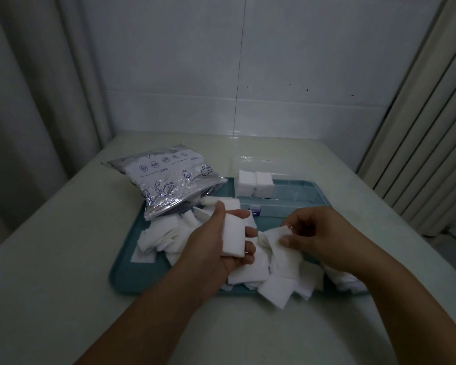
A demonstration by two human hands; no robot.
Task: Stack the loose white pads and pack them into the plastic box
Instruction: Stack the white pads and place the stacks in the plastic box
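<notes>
filling a pale table (63, 259) between curtains (37, 88): teal tray (121, 272).

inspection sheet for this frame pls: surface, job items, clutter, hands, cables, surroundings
Surface: pale table with a teal tray on it.
Job's things: loose pads heaped on the tray; clear box at the tray's far side, lid open, two pad stacks at its left end.
Clutter: foil zip bag on the tray's far left corner.
Hands: left hand holds a stack; right hand pinches one pad.
Cables: nothing seen.
Surroundings: white wall; curtains on both sides.
</notes>
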